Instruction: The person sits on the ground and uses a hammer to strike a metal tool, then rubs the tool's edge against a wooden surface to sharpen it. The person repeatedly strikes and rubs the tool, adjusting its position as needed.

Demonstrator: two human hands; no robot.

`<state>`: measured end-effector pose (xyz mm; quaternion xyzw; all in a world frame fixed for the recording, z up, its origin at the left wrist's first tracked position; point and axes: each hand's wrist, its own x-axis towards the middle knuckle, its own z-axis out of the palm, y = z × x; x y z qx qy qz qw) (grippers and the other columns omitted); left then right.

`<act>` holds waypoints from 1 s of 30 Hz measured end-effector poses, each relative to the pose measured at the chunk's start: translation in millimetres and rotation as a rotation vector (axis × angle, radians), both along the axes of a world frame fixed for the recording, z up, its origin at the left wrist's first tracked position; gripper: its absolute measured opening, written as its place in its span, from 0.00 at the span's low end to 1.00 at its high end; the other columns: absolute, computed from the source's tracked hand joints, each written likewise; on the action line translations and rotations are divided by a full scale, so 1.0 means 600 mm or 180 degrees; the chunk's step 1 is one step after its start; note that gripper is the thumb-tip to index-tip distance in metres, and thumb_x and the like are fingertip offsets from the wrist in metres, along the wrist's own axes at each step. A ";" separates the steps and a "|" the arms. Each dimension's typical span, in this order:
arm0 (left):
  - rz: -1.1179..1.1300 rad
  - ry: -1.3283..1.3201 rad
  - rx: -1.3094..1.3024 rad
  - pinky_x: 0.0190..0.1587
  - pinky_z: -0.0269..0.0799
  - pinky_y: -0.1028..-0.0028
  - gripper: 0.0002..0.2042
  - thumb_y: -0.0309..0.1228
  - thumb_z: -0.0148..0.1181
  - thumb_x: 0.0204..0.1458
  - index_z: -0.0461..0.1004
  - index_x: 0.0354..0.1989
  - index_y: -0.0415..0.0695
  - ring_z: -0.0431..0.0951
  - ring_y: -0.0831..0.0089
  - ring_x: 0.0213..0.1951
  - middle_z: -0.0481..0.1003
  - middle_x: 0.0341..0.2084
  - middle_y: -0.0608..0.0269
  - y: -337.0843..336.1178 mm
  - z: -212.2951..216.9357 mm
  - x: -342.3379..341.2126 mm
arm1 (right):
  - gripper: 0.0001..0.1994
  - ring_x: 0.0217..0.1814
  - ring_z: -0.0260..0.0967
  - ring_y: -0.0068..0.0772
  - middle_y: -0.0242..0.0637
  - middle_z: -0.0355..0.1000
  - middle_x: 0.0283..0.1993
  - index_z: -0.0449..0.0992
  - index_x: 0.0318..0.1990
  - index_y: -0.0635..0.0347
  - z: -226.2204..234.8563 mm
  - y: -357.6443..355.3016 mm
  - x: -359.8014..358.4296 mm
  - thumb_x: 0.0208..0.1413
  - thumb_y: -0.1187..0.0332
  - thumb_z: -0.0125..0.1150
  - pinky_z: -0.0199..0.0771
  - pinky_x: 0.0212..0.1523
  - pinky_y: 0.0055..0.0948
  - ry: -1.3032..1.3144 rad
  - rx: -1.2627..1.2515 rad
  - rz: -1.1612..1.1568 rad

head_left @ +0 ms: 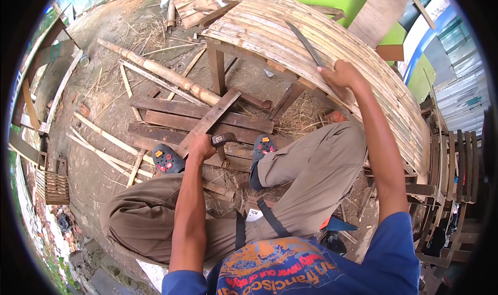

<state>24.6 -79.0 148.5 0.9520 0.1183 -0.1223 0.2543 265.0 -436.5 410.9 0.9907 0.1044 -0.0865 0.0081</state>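
My right hand (340,78) is closed around the handle end of a long knife (305,44) at the edge of a slatted bamboo table (270,22). Its narrow grey blade points away over the slats. Lower and to the left, my left hand (201,147) is closed on a dark hammer-like tool (224,138). A short brown piece hangs beneath its dark end, and my fingers hide the rest. Close by that hand, a wooden plank (212,119) slants across several dark boards (176,108).
My feet, in dark clogs (168,159), rest by the boards. A bamboo pole (161,72) and several thin strips (106,139) lie on the dirt at left. A slatted crate (52,186) stands at the far left. Stacked wooden racks (459,165) stand at right.
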 end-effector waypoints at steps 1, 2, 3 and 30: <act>-0.0064 0.0055 0.0006 0.43 0.78 0.52 0.13 0.38 0.63 0.46 0.84 0.33 0.42 0.82 0.44 0.38 0.81 0.31 0.40 -0.004 -0.009 0.001 | 0.31 0.45 0.79 0.60 0.64 0.78 0.40 0.78 0.41 0.75 -0.018 -0.014 -0.012 0.59 0.44 0.63 0.76 0.48 0.48 -0.0119 0.0230 -0.0127; -0.0061 -0.0038 0.0044 0.43 0.78 0.52 0.12 0.37 0.63 0.46 0.84 0.33 0.43 0.82 0.44 0.38 0.81 0.31 0.40 -0.001 -0.011 0.011 | 0.33 0.44 0.79 0.61 0.65 0.78 0.40 0.78 0.40 0.76 -0.038 -0.016 -0.020 0.59 0.43 0.62 0.76 0.48 0.48 -0.0245 0.0501 -0.0215; -0.0047 -0.0091 0.0082 0.43 0.78 0.52 0.12 0.37 0.62 0.46 0.84 0.33 0.44 0.82 0.44 0.38 0.81 0.31 0.40 0.002 -0.014 0.009 | 0.35 0.43 0.78 0.62 0.65 0.78 0.39 0.78 0.40 0.77 -0.053 -0.013 -0.031 0.58 0.41 0.62 0.77 0.47 0.48 -0.0328 0.0771 -0.0293; 0.1182 -0.0222 0.0050 0.44 0.78 0.52 0.13 0.35 0.64 0.46 0.83 0.36 0.40 0.83 0.42 0.37 0.80 0.31 0.36 -0.018 -0.035 0.006 | 0.19 0.45 0.73 0.76 0.73 0.73 0.37 0.58 0.50 0.75 -0.339 0.305 -0.345 0.65 0.67 0.58 0.72 0.43 0.59 0.0853 0.2576 0.0565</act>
